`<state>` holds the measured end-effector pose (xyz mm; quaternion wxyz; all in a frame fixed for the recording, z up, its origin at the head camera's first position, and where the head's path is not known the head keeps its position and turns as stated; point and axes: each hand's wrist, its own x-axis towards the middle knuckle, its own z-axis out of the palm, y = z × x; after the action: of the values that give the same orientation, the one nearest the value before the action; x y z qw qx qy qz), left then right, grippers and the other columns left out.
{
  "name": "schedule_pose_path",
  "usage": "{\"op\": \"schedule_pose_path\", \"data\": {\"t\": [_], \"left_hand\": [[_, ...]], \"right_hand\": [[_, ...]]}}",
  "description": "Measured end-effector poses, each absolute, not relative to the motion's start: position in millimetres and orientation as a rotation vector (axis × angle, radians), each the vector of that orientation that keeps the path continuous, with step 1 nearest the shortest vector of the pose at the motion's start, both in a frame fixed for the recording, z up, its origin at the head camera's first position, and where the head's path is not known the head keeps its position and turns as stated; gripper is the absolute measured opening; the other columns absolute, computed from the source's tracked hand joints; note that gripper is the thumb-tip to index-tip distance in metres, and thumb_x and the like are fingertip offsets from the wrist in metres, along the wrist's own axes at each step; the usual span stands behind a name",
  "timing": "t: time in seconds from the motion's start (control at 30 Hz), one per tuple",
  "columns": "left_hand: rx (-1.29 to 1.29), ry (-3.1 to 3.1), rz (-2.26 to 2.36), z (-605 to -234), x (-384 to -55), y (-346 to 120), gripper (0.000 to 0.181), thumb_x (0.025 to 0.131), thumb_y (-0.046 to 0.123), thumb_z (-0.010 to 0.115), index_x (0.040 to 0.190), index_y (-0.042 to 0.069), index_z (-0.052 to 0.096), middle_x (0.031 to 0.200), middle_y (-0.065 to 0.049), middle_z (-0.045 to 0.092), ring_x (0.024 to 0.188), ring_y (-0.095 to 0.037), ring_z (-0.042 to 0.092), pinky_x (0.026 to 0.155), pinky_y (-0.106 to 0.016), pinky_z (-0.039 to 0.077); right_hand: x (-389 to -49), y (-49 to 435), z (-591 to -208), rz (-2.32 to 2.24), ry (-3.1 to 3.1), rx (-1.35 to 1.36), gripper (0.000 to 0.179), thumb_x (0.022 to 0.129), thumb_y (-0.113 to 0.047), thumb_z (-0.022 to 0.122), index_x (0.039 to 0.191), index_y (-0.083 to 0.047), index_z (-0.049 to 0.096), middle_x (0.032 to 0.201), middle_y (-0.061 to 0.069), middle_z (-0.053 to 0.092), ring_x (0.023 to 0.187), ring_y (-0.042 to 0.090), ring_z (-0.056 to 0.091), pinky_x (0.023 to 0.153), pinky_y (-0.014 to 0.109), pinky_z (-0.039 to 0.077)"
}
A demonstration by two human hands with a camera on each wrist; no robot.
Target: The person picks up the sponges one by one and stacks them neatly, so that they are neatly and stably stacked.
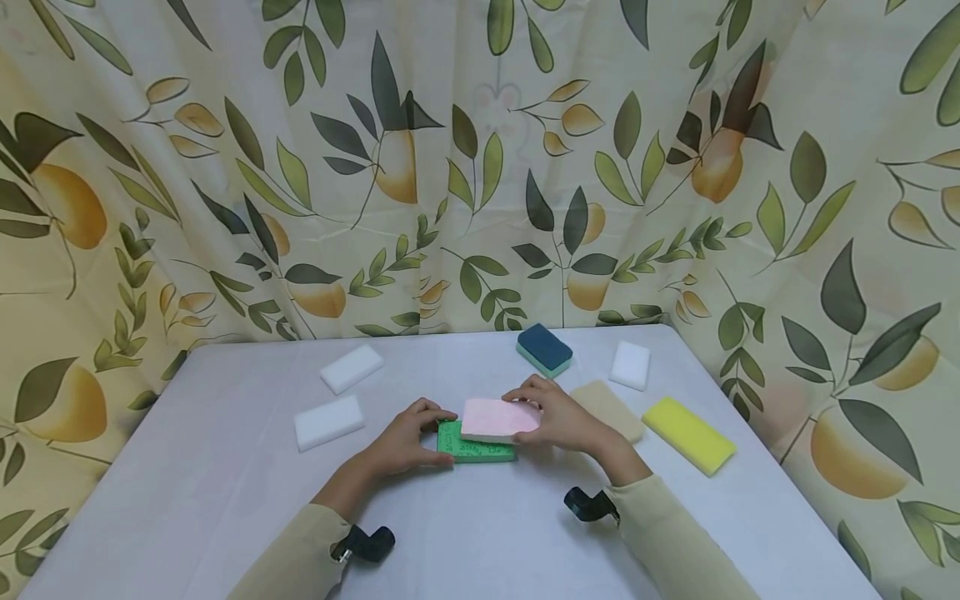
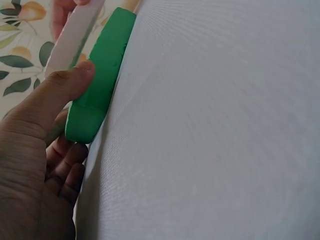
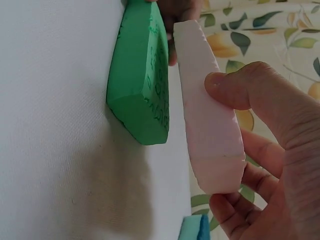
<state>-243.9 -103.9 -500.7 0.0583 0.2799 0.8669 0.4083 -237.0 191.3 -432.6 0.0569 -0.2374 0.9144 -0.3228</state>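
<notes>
left hand (image 1: 405, 437) grips green block (image 1: 480, 452), markings (image 3: 160, 90) unreadable | right hand (image 1: 564, 418) pinches pink block (image 1: 491, 418)

The head view is bright and evenly lit, also at the far edge of the table (image 1: 187, 500). Both wrist views are dimmer; in the right one, a soft shadow (image 3: 117, 195) lies beside the green block (image 3: 131, 75).

An upper block (image 1: 491, 418) overhangs a lower block (image 1: 474, 452), seemingly apart.

Right fingers (image 3: 264, 154) grip pink block (image 3: 211, 131) (edge slightly rough), just apart from green block (image 3: 131, 70).
</notes>
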Motion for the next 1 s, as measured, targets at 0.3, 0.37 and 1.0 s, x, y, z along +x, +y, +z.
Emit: {"op": "schedule_pose_path", "data": {"t": [0.3,0.37,1.0], "left_hand": [[0.823,2.624,1.228,-499.9,-243.8,-103.6,0.067,0.072,0.039,0.088,0.129,0.015,0.064,0.112,0.004,0.051,0.107,-0.014,0.056,0.098,-0.032,0.048],[0.811,2.623,1.229,-498.9,-243.1,-103.3,0.068,0.072,0.039,0.088,0.130,0.014,0.063,0.112,0.005,0.050,0.107,-0.014,0.056,0.098,-0.034,0.048],[0.810,2.615,1.214,-496.8,-244.0,-104.5,0.074,0.072,0.035,0.089,0.133,0.005,0.059,0.116,0.001,0.053,0.108,-0.014,0.055,0.097,-0.038,0.047]], "right_hand": [[-235.6,187.0,-438.6,-1.019,2.747,-0.763,0.052,0.075,-0.028,0.084,0.124,-0.019,0.067,0.113,-0.003,0.057,0.112,0.020,0.048,0.096,0.043,0.042],[-235.0,185.7,-439.4,-1.034,2.742,-0.777,0.052,0.074,-0.027,0.084,0.123,-0.019,0.067,0.112,-0.003,0.057,0.112,0.021,0.048,0.096,0.042,0.042],[-233.7,175.8,-443.2,-1.076,2.700,-0.770,0.052,0.074,-0.026,0.085,0.122,-0.019,0.067,0.115,-0.004,0.056,0.115,0.020,0.048,0.098,0.043,0.041]]}}
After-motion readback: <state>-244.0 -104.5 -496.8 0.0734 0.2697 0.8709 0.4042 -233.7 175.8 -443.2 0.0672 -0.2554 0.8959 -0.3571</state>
